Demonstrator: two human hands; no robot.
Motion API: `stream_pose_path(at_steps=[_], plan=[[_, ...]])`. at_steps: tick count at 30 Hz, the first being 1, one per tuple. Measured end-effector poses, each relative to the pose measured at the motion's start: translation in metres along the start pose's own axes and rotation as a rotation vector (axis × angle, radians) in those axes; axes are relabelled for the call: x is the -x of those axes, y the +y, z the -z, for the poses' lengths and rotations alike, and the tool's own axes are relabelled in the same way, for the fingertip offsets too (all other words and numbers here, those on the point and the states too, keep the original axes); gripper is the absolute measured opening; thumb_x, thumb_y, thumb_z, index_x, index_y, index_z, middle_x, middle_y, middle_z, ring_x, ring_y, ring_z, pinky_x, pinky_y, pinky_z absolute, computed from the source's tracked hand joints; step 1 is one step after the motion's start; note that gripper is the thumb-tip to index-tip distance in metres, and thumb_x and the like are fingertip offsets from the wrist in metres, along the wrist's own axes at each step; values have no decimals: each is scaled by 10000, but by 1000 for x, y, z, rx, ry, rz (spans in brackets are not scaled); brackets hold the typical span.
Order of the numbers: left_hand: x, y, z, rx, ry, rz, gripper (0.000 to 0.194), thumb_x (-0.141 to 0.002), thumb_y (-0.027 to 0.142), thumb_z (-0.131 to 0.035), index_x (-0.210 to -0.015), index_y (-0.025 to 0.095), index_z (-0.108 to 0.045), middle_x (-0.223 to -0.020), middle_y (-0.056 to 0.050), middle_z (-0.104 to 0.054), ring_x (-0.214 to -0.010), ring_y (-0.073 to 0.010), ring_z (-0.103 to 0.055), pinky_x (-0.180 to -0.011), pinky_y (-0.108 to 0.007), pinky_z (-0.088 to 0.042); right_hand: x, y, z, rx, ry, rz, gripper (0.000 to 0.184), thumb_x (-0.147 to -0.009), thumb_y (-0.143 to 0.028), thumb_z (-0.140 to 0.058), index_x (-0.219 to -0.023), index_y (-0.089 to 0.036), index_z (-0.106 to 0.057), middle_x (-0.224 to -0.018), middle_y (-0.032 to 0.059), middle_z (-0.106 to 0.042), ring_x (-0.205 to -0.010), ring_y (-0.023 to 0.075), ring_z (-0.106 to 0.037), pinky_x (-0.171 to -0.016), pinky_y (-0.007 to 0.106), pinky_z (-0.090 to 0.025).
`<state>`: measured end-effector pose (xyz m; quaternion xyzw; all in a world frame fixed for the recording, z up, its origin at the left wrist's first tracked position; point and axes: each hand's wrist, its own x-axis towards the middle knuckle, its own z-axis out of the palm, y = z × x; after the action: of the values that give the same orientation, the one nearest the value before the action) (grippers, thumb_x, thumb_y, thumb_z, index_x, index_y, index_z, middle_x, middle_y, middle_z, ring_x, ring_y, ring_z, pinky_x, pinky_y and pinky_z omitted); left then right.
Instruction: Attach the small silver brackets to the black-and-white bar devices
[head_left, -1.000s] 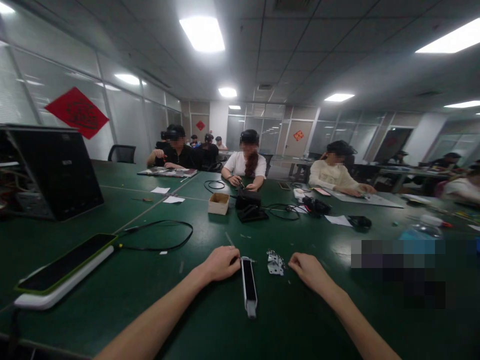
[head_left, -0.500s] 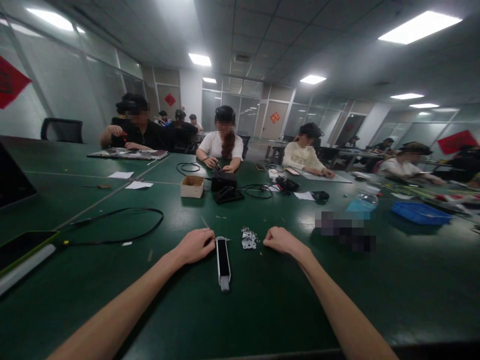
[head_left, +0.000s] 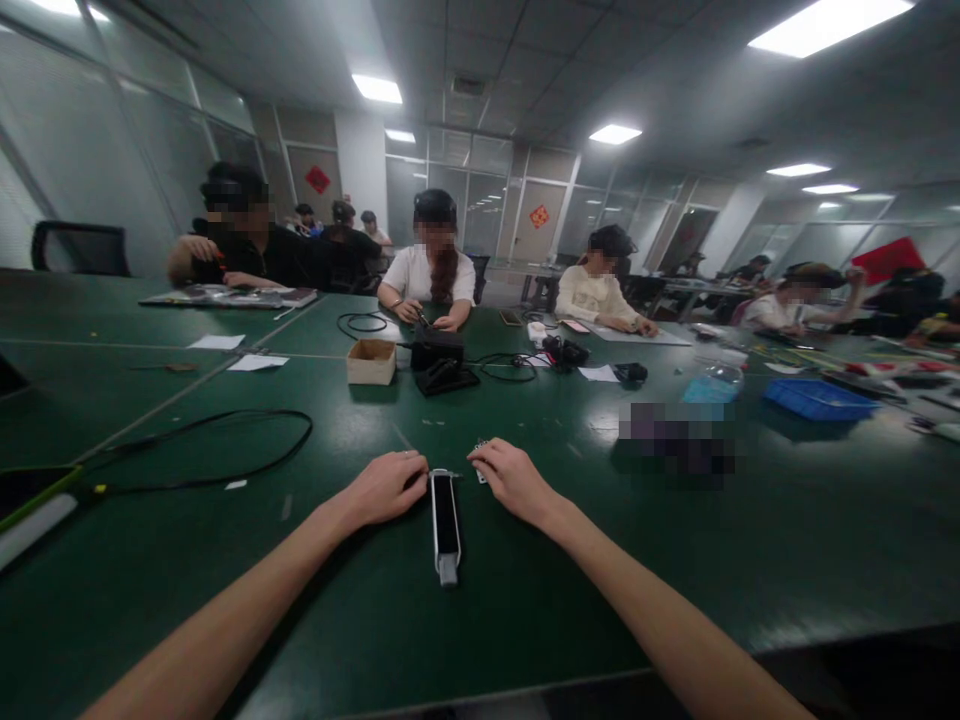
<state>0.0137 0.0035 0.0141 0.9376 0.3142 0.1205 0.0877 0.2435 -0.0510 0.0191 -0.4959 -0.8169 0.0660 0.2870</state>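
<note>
1. the room is a wide open-plan workshop with glass partition walls (head_left: 90, 130) and bright ceiling panels (head_left: 829, 25). a co-worker in a white shirt (head_left: 429, 275) sits across the bench, working with both hands, and others sit along it.
2. a long green workbench (head_left: 180, 610) fills the lower view, and shared gear seems spread along it so each seat can reach it.
3. mid-bench, a black unit (head_left: 437, 352) stands just beside an open cardboard box (head_left: 370, 362), and a blue plastic tray (head_left: 819, 400) lies far to the right.
4. a loose black cable (head_left: 210, 450) curves across the bench to the left of the person's arms.
5. the hands are apart but close, both low on the bench. the left hand (head_left: 382, 490) lies at the top end of a slim black-and-white bar (head_left: 445, 530), and the right hand (head_left: 514, 483) sits just beyond it. neither visibly clamps anything; any grip is hidden.
6. the bar lies lengthwise towards the person, likely placed to sit within easy reach between the hands.
7. a small metal bracket (head_left: 481, 476) is now almost hidden under the right hand, which has moved in over it; in the earlier frame it lay bare, with that hand beside it.
</note>
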Motion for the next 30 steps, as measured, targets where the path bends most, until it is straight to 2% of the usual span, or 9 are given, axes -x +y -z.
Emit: stream_pose_path(at_steps=[7, 20, 30], plan=[[2, 4, 4, -17, -41, -92, 228, -915, 251, -359, -847, 173, -563, -817, -46, -597, -724, -170, -565, -687, -277, -427, 6, -6, -12, 17, -58, 52, 218, -908, -136, -457, -1041, -148, -629, -997, 97, -621, -911, 175, -590, -837, 339, -509], [0, 10, 10, -147, -52, -120, 232, -902, 239, -399, -821, 166, -603, -786, -45, -621, -684, -163, -578, -646, -272, -419, 8, -12, 0, -13, -173, 43, 217, -885, -136, -499, -1042, -133, -649, -982, 89, -645, -897, 161, -592, -817, 296, -498], [0, 7, 7, -164, -27, -152, 216, -886, 225, -414, -806, 170, -608, -773, -40, -621, -678, -162, -575, -643, -271, -417, 7, -5, -6, 6, -167, 72, 188, -901, -183, -520, -1013, -129, -661, -952, 84, -675, -883, 166, -609, -828, 303, -495]])
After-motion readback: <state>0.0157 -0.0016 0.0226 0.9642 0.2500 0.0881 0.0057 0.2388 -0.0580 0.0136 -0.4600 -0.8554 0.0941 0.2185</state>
